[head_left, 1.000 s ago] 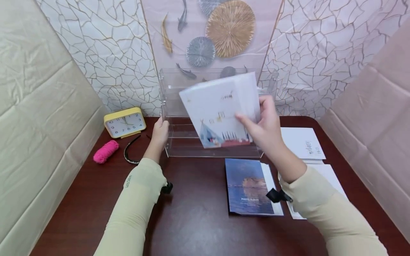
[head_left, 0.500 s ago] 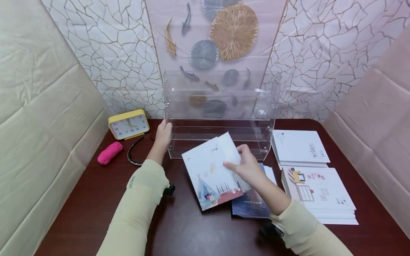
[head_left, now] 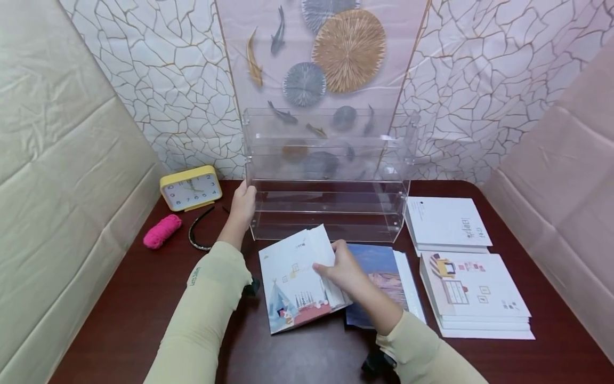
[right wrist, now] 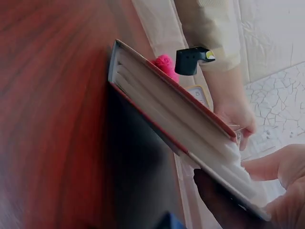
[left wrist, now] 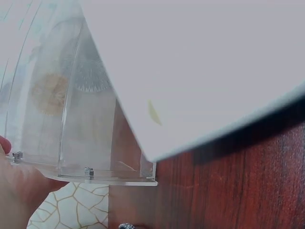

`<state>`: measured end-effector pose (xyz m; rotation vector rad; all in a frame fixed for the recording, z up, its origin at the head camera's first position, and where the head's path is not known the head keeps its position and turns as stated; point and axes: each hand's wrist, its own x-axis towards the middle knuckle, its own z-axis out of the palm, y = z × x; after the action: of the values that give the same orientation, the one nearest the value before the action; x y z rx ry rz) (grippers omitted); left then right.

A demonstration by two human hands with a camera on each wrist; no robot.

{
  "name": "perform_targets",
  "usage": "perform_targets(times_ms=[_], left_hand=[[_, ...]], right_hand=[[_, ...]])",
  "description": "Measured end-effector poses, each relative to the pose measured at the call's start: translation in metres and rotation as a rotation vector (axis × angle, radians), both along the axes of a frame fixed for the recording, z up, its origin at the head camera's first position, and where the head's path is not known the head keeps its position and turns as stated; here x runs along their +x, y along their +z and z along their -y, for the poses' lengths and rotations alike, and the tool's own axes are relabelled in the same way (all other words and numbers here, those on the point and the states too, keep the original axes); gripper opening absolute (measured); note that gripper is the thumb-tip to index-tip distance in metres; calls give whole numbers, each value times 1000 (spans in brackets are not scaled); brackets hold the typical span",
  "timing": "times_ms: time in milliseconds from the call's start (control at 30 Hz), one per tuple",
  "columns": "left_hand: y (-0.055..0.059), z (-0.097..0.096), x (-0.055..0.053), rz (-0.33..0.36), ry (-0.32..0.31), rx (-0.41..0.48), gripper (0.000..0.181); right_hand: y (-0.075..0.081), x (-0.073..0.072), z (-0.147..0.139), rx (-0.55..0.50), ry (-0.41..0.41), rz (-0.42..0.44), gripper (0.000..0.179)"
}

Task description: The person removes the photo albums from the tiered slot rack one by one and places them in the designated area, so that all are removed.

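Observation:
A white photo album [head_left: 283, 288] with a tent drawing is tilted low over the table, its spread page edges showing in the right wrist view. My right hand [head_left: 345, 272] grips its right edge, thumb on the cover. A blue photo album [head_left: 374, 261] lies just to its right, partly hidden by the right hand and forearm. My left hand [head_left: 243, 205] holds the left side panel of a clear acrylic rack [head_left: 328, 182] with several shelves. In the left wrist view, the white album's corner covers part of the rack.
At the right lie a stack of white illustrated albums [head_left: 479, 293] and another white stack [head_left: 446, 221] behind it. On the left are a yellow clock [head_left: 191, 189], a pink yarn skein [head_left: 162, 231] and a dark headband [head_left: 193, 234]. A patterned cloth [head_left: 168, 80] hangs behind.
My right hand has brought the white album down from in front of the rack, toward me and left, uncovering the shelves. My left hand stays on the rack's side.

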<state>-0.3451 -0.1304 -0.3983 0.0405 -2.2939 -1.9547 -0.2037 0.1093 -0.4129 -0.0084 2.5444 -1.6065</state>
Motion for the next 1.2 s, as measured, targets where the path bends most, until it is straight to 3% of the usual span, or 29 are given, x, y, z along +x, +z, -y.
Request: perform_targets(times_ms=[300,500,800,900,1067,1200], left_hand=[[2,0,2,-2,2,18,51],[1,0,1,4,-11,21,51],[1,-1,0,-1,-5,9,51],[1,-1,0,2,-11,11,52],[0,-1,0,0,-11,10,53],[0,0,0,-11,0,10,52]], right_hand=[[-15,15,5,-62,-38,-22,59],[-24,29,8,16,-65,-116,69],[-28,44,15,180,89,-229,59],[-30,44,18,219,107,-226,57],[-32,46,25,259,66,-163,58],[-33,49,30,282,66,-174,57]])
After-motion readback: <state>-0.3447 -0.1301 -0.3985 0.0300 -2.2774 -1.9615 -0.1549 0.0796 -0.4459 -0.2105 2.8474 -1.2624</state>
